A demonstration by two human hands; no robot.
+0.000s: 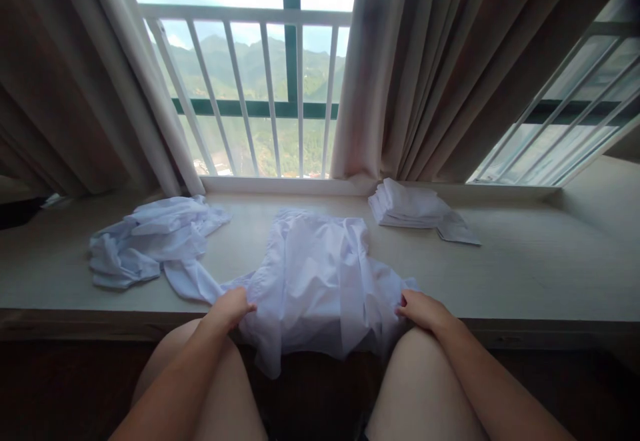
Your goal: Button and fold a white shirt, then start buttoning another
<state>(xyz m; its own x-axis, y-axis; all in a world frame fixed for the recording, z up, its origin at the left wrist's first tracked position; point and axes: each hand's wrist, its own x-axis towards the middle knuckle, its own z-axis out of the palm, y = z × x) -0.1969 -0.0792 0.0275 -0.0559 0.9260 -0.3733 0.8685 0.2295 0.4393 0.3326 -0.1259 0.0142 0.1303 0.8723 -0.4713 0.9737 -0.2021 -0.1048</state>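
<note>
Left hand: I pinch the left side of a wrinkled white fabric garment (315,267).
Right hand (423,309): pinching its right side.

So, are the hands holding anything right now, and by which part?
Yes, the white garment in the middle: the left hand grips its left side, the right hand its right. Whether those are sleeves is unclear.

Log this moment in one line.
left hand: gripping white cloth, left side | right hand: gripping its right side | cloth: spread on ledge, near edge overhanging | crumpled cloth: left | folded stack: right
</note>
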